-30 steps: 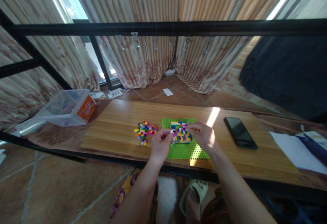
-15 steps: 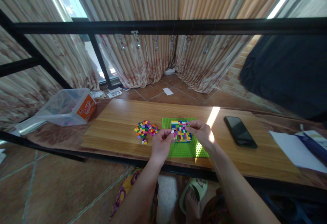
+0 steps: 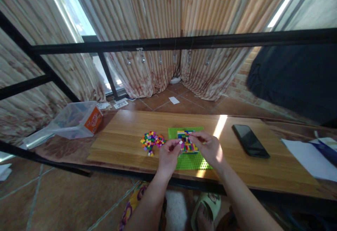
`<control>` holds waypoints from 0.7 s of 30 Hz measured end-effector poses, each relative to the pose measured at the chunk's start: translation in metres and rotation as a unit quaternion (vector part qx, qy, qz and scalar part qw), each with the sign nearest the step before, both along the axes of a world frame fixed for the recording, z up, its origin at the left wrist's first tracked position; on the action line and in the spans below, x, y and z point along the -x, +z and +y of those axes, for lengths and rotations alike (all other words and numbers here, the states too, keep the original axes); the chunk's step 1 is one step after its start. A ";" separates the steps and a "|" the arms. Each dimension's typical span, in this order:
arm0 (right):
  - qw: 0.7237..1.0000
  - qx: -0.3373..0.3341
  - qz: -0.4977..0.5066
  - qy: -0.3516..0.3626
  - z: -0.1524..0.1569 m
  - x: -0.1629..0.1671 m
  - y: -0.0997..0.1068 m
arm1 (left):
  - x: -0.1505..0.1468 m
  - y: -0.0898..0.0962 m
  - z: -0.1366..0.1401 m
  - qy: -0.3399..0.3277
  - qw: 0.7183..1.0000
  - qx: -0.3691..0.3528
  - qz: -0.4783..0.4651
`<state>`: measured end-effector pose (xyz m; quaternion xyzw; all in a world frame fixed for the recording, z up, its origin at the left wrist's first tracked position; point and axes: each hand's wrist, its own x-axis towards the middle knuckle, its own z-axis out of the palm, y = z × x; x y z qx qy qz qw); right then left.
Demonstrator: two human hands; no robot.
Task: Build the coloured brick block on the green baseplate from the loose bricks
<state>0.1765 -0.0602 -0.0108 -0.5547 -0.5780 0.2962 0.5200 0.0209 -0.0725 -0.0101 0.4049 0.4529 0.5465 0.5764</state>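
A green studded baseplate (image 3: 193, 162) lies on the wooden board, bearing a block of many-coloured toy bricks (image 3: 190, 148). My left hand (image 3: 169, 153) is at the block's left side, thumb and forefinger pinched on a small white brick (image 3: 180, 142). My right hand (image 3: 207, 146) is over the block's right part, its fingers closed together at the tips; whatever they hold is too small to make out. Both hands hide parts of the block. Left of my left hand lies a pile of small loose bricks (image 3: 151, 140) in mixed colours.
A black phone (image 3: 250, 140) lies on the board (image 3: 118, 132) at the right, with white paper (image 3: 306, 157) beyond it. A clear plastic box (image 3: 75, 120) with an orange label stands at the left. A black metal bar (image 3: 168, 44) crosses behind the table, before the curtains.
My right hand has moved left, closer to my left hand and the white brick. The whole view has shifted, so the table sits slightly lower in the picture.
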 end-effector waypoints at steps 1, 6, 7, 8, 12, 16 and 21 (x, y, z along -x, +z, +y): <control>0.999 -0.004 -0.016 0.030 -0.004 0.005 0.002 | 0.000 0.001 0.000 -0.007 1.000 -0.007 0.000; 0.994 0.021 -0.057 0.088 -0.010 0.020 0.001 | 0.000 0.002 -0.001 -0.024 0.999 -0.022 -0.003; 0.993 0.028 -0.057 0.095 -0.010 0.020 0.000 | 0.000 0.001 -0.002 -0.023 0.999 -0.024 -0.001; 0.993 0.033 -0.054 0.102 -0.009 0.020 0.000 | 0.001 0.000 -0.002 -0.024 0.999 -0.027 0.001; 0.991 0.032 -0.032 0.126 -0.008 0.016 0.004 | 0.002 -0.004 -0.002 -0.034 0.998 -0.044 0.008; 0.985 0.037 0.002 0.170 -0.010 0.014 0.008 | 0.003 -0.003 -0.003 -0.045 0.997 -0.056 0.021; 0.985 0.061 0.062 0.148 -0.004 -0.003 0.005 | 0.004 0.001 -0.003 -0.043 0.998 -0.042 0.026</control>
